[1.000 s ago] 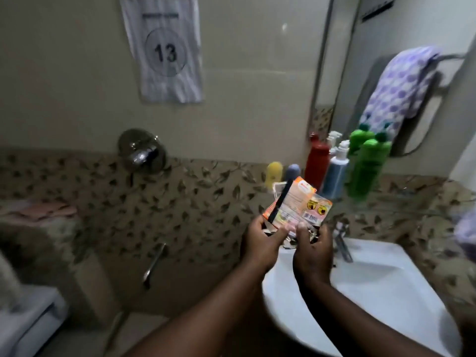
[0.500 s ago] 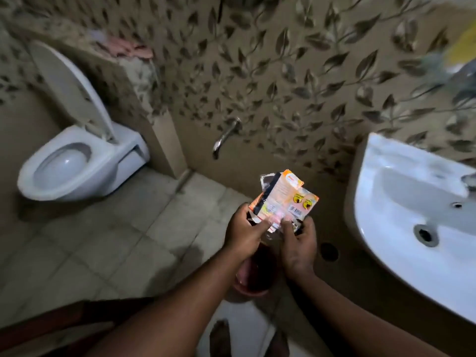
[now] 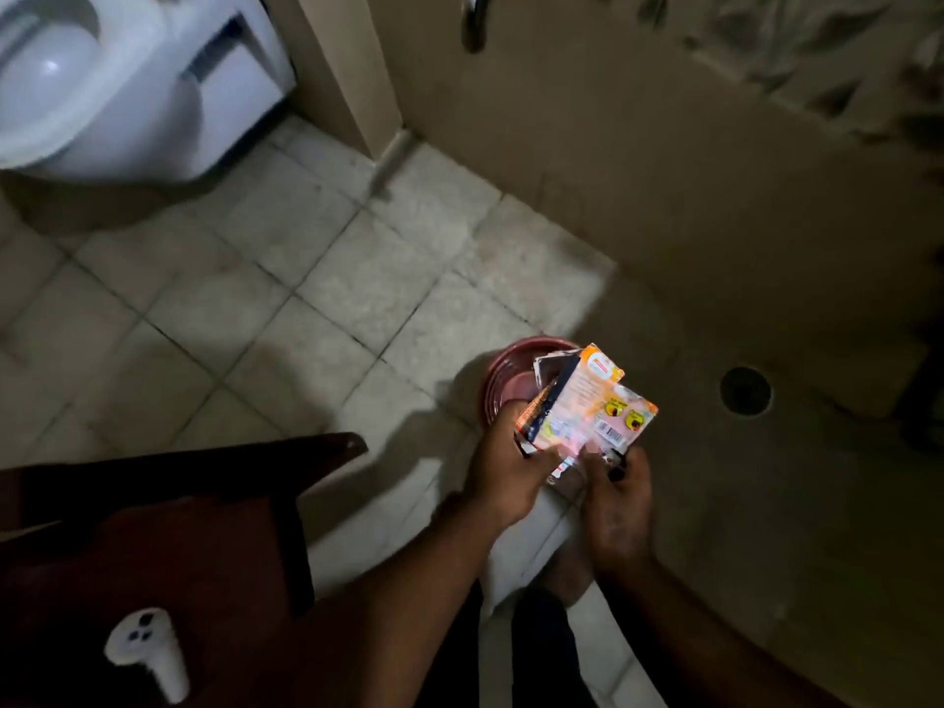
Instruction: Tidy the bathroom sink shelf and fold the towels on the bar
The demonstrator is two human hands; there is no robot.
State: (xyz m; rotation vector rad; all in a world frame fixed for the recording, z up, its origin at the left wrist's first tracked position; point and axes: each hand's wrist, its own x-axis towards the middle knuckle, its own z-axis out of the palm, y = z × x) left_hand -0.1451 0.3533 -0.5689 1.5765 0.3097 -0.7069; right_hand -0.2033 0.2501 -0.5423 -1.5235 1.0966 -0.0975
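A bunch of flattened orange and white packets (image 3: 587, 406) is held upright between both hands. My left hand (image 3: 505, 462) grips their lower left edge, and my right hand (image 3: 618, 498) pinches the lower right corner. The packets hang right above a small red bin (image 3: 503, 370) that stands on the tiled floor against the wall. The sink, the shelf and the towels are out of view.
A white toilet (image 3: 102, 79) stands at the top left. A dark wooden stool (image 3: 153, 544) at the bottom left carries a white controller (image 3: 148, 651). A round drain hole (image 3: 745, 390) sits low in the beige wall at right. A tap spout (image 3: 475, 17) pokes out above.
The view has swung down from the sink shelf to the floor. Both hands carried the packets down with it, and they now hang over the red bin.
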